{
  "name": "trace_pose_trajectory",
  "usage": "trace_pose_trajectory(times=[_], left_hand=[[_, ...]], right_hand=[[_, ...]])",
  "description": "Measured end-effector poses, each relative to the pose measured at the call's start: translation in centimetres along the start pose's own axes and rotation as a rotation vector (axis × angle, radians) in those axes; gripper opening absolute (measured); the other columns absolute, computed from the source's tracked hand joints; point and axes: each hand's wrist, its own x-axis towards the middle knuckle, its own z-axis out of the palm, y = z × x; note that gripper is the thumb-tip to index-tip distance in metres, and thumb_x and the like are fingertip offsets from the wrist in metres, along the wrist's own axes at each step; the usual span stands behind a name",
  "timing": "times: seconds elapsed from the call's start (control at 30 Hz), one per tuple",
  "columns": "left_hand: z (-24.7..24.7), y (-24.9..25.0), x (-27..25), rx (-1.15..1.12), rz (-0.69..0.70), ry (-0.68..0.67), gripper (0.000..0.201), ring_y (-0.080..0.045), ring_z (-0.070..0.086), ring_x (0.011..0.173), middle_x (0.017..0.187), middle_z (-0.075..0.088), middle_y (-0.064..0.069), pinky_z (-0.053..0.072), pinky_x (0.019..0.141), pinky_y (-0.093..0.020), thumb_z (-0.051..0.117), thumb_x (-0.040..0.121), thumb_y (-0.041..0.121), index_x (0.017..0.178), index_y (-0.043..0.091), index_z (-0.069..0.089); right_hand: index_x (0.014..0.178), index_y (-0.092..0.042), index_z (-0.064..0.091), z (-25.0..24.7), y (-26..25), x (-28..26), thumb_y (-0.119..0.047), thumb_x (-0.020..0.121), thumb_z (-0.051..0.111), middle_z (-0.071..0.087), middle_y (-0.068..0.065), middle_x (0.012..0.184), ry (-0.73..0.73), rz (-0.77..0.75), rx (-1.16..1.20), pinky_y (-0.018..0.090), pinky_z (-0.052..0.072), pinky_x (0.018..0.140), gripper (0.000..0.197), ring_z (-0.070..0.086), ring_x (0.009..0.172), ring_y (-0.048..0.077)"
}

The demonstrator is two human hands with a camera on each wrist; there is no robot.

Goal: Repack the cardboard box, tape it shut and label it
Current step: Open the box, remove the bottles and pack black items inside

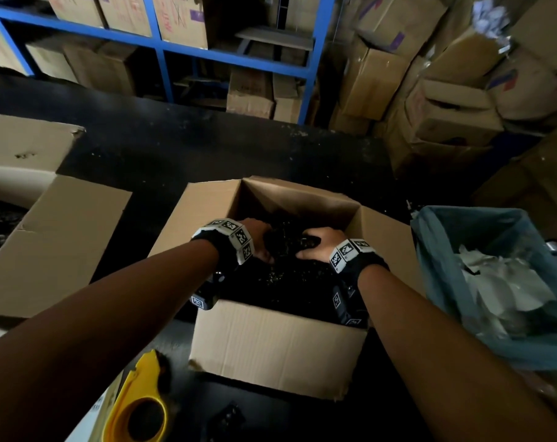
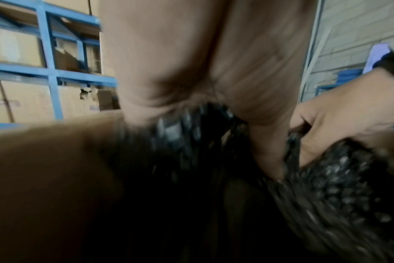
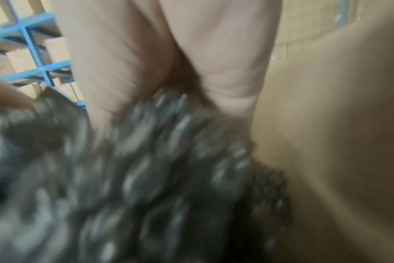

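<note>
Head view, looking down: both hands are sunk into an open cardboard box [image 1: 275, 342], gripping a dark, glossy, knobbly bundle [image 1: 288, 240] between them. The left hand [image 1: 258, 239] curls its fingers into the bundle's left side; the right hand [image 1: 322, 242] has its fingers curled over the bundle's right side, knuckles up. Each wrist wears a black strap set with white blocks printed with black-and-white square markers. The left wrist view, blurred, shows the palm closed on shiny black strands, with the other hand gripping the beaded black mass just beside it. The right wrist view, more blurred, shows fingers buried in the same dark lumpy material against the box's brown inner wall. What the material is cannot be told.

The box stands on a black table [image 1: 181, 148], its flaps open outward, its inside filled with more of the dark material. To its left, another open cardboard box [image 1: 57, 234] lies with a wide flap spread flat. At the near left edge of the table sits a yellow tape dispenser [image 1: 140, 406]. To the right of the box is a bin lined with a blue bag [image 1: 443, 250], holding crumpled pale paper. Beyond the table, blue metal shelving [image 1: 162, 49] carries cardboard cartons, and more cartons are heaped at the right.
</note>
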Motion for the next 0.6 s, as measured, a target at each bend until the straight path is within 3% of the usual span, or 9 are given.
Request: trace_pose_trajectory(times=[0.1,0.23,0.33,0.43,0.53,0.6], left_hand=[[0.0,0.2,-0.2,-0.044,0.019,0.031,0.076,-0.03,0.053,0.116,0.125,0.056,-0.01,0.045,0.096,-0.039,0.076,0.062,0.057,0.126,0.025,0.051],[-0.3,0.7,-1.4,-0.125,0.029,0.166,0.07,-0.028,0.048,0.123,0.134,0.051,-0.008,0.039,0.102,-0.036,0.064,0.077,0.056,0.136,0.025,0.044],[-1.2,1.3,-2.9,-0.308,0.132,0.343,0.046,-0.021,0.058,0.113,0.121,0.063,-0.004,0.041,0.093,-0.026,0.062,0.084,0.041,0.127,0.023,0.055],[-1.8,2.6,-4.9,-0.475,0.218,0.49,0.044,-0.014,0.061,0.1,0.109,0.065,-0.001,0.041,0.088,-0.019,0.063,0.086,0.034,0.126,0.018,0.055],[-1.6,4.7,-7.1,-0.573,0.319,0.589,0.039,-0.01,0.061,0.09,0.107,0.067,-0.002,0.046,0.09,-0.023,0.063,0.087,0.03,0.124,0.018,0.056],[-0.5,6.0,-8.2,-0.627,0.339,0.634,0.035,-0.008,0.061,0.088,0.106,0.067,-0.001,0.046,0.088,-0.02,0.062,0.088,0.031,0.121,0.019,0.058]], right_hand=[[0.133,-0.024,0.054,-0.6,-0.1,-0.8,-0.044,0.074,0.076,0.055,0.005,0.136,0.099,0.01,0.068,0.028,0.041,0.105,0.066,0.052,0.125,0.021],[0.13,-0.024,0.056,-1.9,-0.5,-2.8,-0.034,0.084,0.068,0.063,0.001,0.125,0.23,-0.013,0.157,0.022,0.042,0.091,0.049,0.058,0.115,0.017],[0.122,-0.023,0.063,-2.8,-0.9,-4.6,-0.029,0.086,0.065,0.067,0.0,0.114,0.383,-0.07,0.217,0.021,0.043,0.09,0.037,0.061,0.108,0.015],[0.11,-0.022,0.069,-3.2,-0.7,-6.7,-0.026,0.083,0.067,0.071,0.0,0.099,0.531,-0.097,0.359,0.029,0.053,0.089,0.028,0.068,0.093,0.016],[0.102,-0.023,0.072,-3.1,0.2,-9.1,-0.026,0.08,0.066,0.071,-0.002,0.088,0.672,-0.118,0.44,0.036,0.057,0.083,0.022,0.069,0.082,0.016],[0.101,-0.021,0.072,-2.6,1.3,-10.8,-0.022,0.081,0.065,0.07,-0.002,0.087,0.719,-0.126,0.485,0.036,0.058,0.083,0.021,0.068,0.082,0.015]])
